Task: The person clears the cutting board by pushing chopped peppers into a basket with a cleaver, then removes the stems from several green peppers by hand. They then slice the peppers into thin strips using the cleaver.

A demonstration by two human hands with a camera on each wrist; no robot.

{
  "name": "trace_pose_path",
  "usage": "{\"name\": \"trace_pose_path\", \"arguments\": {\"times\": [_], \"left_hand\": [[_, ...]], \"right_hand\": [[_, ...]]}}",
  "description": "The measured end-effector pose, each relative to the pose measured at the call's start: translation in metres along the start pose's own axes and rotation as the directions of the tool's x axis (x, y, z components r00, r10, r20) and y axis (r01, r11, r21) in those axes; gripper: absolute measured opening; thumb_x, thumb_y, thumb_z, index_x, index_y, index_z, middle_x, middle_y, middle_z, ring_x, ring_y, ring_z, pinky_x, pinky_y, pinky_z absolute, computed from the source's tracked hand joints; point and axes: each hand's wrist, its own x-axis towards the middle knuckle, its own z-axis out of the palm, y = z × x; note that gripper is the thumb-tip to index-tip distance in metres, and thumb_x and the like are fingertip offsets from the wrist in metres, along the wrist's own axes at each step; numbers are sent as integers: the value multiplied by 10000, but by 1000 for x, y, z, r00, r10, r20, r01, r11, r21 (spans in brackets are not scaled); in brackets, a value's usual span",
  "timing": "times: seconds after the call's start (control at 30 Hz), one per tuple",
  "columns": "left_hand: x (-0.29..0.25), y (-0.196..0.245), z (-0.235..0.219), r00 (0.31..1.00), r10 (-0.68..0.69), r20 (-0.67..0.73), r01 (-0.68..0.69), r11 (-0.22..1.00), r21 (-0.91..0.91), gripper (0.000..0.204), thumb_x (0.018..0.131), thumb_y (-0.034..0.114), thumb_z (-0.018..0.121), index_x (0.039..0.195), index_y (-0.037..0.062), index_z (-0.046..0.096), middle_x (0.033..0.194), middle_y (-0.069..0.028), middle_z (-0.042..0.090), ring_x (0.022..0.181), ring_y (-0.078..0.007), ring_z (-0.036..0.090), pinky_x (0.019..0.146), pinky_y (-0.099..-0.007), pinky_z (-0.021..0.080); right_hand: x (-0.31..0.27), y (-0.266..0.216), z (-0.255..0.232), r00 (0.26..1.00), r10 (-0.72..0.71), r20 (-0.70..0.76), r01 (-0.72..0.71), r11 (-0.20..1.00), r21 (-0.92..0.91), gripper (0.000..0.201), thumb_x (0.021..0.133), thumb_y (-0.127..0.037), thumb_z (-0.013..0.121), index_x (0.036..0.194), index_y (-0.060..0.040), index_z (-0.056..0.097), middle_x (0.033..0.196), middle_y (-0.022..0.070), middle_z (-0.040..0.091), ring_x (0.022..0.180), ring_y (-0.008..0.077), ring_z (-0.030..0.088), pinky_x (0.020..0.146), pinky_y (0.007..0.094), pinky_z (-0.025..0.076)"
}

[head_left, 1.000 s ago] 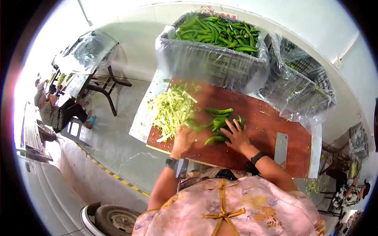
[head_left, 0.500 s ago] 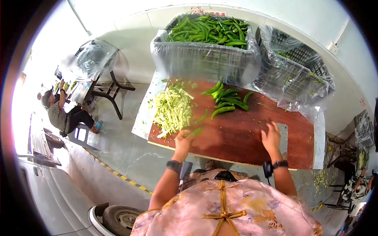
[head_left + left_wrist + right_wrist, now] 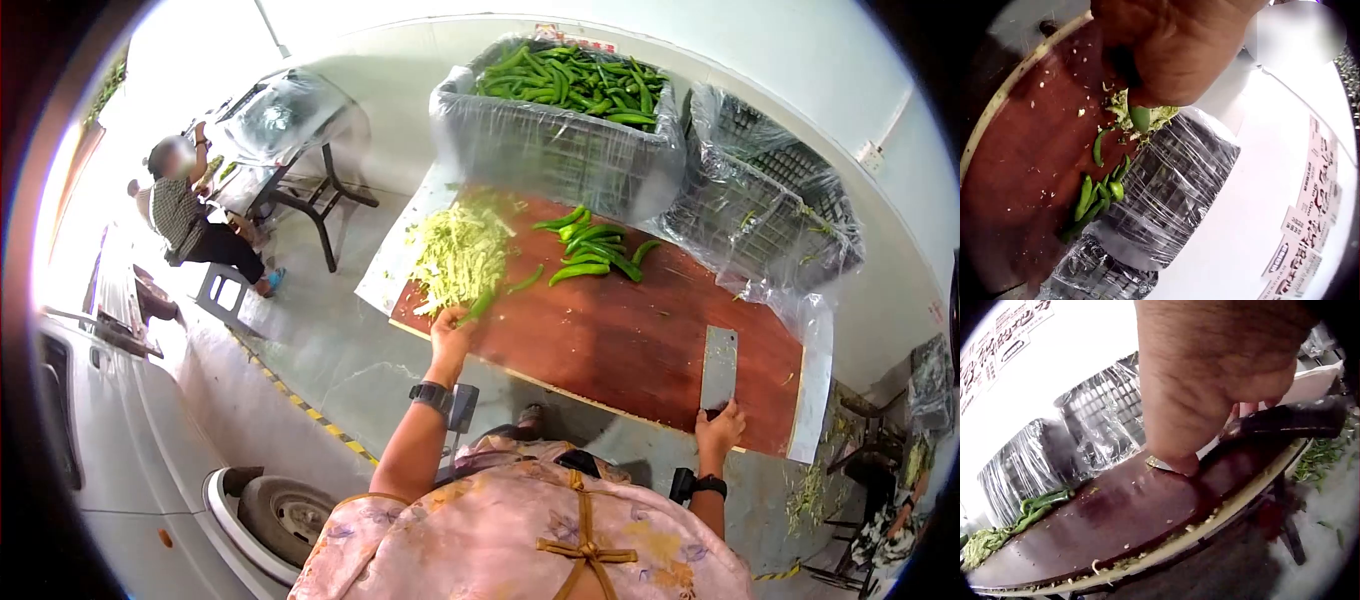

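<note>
Left hand (image 3: 450, 336): one, at the near left edge of the red-brown work board (image 3: 590, 340); thumb and fingers pinched on a single green pepper (image 3: 482, 303); this pepper juts from the fingertips over the board, just beside the shreds.

Right hand (image 3: 720, 428): one, at the near edge toward the board's right end; fingers closed about the dark handle (image 3: 1297, 422) of a cleaver (image 3: 719, 365), though their exact set is partly hidden behind the hand in the right wrist view; blade flat on the board, pointing away from the person; handle reaching the near edge.

Pepper group (image 3: 598, 250): several, whole, green, lying together on the far middle part of the board; some touching; one at the right set slightly apart.

Loose pepper (image 3: 526, 279): one, slim and green, between the pepper group and the shreds.

Pale green shreds (image 3: 460, 255): one heap, at the board's left end.

Pale scraps (image 3: 1081, 112): several small bits, scattered on the board.

Pepper crate (image 3: 560, 150): one, lined with clear plastic, heaped with green peppers, behind the board; second crate (image 3: 775, 190): one, plastic-lined, just to its right.

Surroundings: seated person (image 3: 185, 215) on a grey stool (image 3: 222, 293) at a side table, far left; light-coloured vehicle (image 3: 130, 450), lower left, one wheel (image 3: 290, 515) in view; yellow-and-black floor stripe (image 3: 300, 402) between vehicle and board; wall socket (image 3: 870, 157), upper right.
</note>
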Motion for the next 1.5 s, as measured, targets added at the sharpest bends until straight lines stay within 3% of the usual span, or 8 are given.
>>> {"name": "trace_pose_path", "arguments": {"times": [0.53,0.63,0.73,0.8,0.87,1.03,1.1,1.5], "left_hand": [[-5,-28,-65,951,89,-296,-77,996,54,132,797,21,641,922,47,604,748,27,569,634,-45,478,554,-198,366],[3,-30,-77,948,61,-311,-53,998,35,134,799,27,642,927,43,606,751,23,574,641,-48,488,559,-200,373],[5,-30,-89,947,54,-318,-43,998,39,127,801,41,645,925,43,615,753,25,579,653,-47,492,586,-197,394],[9,-34,-99,938,83,-336,-56,994,90,135,793,44,645,927,46,621,776,9,596,668,-65,512,612,-213,415],[15,-39,-108,932,113,-344,-66,987,144,144,786,47,645,928,49,627,799,-8,614,683,-83,531,637,-228,436],[13,-22,-110,893,346,-288,-118,798,591,192,739,36,623,926,75,640,921,-97,604,818,-246,594,743,-330,478],[17,-20,-113,880,407,-246,-169,751,638,189,731,29,619,913,77,640,914,-99,597,835,-263,589,747,-341,479],[43,-19,-131,835,551,-3,-389,595,704,247,683,-19,634,907,72,582,893,-132,553,867,-340,553,747,-406,466]], "right_hand": [[15,60,29,994,-79,76,60,972,229,486,682,-167,662,1092,59,534,978,232,622,907,400,599,827,440,466],[18,55,17,694,-69,717,-678,276,682,187,787,-172,560,912,-33,540,751,89,577,615,189,548,543,334,479],[9,16,-5,618,-142,774,-786,-149,600,113,846,-164,532,886,-59,518,714,69,559,534,156,512,489,307,457],[3,-10,-13,669,-124,733,-741,-184,646,89,880,-136,512,934,-66,498,674,53,529,452,133,460,428,275,423],[-5,-39,-30,878,-221,425,-384,208,900,108,882,-104,511,977,-70,474,661,48,508,418,129,433,392,259,393],[-44,-152,-84,793,-544,275,214,671,710,175,889,-186,555,975,-40,513,606,31,519,472,108,496,437,297,405],[-57,-188,-67,635,-770,58,529,488,694,272,861,-251,572,1004,-27,512,708,243,584,644,446,571,545,474,431],[-133,-342,-63,310,-936,170,724,348,595,304,876,-272,537,1048,-24,506,710,244,597,668,443,581,605,545,449]]}}
